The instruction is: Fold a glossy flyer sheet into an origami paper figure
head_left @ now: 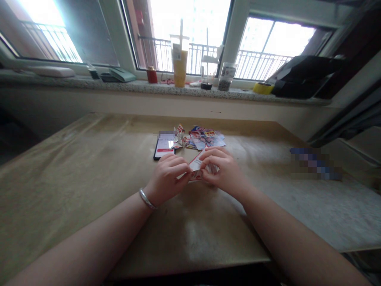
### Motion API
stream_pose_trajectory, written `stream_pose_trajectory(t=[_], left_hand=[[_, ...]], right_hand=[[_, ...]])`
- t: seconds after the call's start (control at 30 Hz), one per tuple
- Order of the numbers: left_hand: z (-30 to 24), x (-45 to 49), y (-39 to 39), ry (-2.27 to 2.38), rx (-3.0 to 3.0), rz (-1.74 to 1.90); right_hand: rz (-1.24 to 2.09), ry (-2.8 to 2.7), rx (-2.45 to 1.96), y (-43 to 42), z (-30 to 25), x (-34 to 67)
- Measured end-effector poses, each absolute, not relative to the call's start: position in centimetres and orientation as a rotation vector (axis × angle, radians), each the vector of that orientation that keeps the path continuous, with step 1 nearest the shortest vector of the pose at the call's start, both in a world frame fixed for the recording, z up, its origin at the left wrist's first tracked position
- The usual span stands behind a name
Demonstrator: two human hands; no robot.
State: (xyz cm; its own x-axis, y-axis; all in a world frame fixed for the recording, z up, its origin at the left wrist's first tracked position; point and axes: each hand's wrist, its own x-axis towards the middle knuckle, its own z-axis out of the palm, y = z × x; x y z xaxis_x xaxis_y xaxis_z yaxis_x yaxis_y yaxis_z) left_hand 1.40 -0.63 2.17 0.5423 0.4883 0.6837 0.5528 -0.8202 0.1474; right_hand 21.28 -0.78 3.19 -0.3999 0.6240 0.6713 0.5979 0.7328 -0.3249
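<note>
Between my two hands is a small piece of printed paper (195,163), white with red edges, with a fold across it. My left hand (171,172), with a silver bangle (147,198) at the wrist, pinches its left edge. Thumb and fingers of my right hand (222,167) close on the right side and hide part of it. Just beyond lie folded paper pieces (181,137) and a pile of colourful printed sheets (208,139). A phone (164,147) with a lit screen lies beyond my left hand.
A blurred bluish item (315,163) lies at the table's right. On the stone windowsill (133,85) behind stand a tall cup of yellow drink (179,65), a red jar (151,74), a clear container (228,76), a yellow tape roll (263,87) and a black bag (300,77).
</note>
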Motion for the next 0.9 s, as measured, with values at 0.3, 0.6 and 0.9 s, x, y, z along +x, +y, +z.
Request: stream_pose_trajectory(t=[0.3,0.6,0.9], left_hand=[[2.0,1.2,-0.5,-0.905,-2.660,-1.187],[1.3,0.9,0.3,-0.975,-2.612,-1.251],[0.8,0.6,0.9,-1.147,-2.614,-1.483]], right_hand=[[-0.023,-2.132,-0.895,-0.9,3.5,21.4],[-0.157,-2.108,-0.853,-1.0,3.5,21.7],[-0.269,-2.100,-0.780,-0.7,3.0,22.1]])
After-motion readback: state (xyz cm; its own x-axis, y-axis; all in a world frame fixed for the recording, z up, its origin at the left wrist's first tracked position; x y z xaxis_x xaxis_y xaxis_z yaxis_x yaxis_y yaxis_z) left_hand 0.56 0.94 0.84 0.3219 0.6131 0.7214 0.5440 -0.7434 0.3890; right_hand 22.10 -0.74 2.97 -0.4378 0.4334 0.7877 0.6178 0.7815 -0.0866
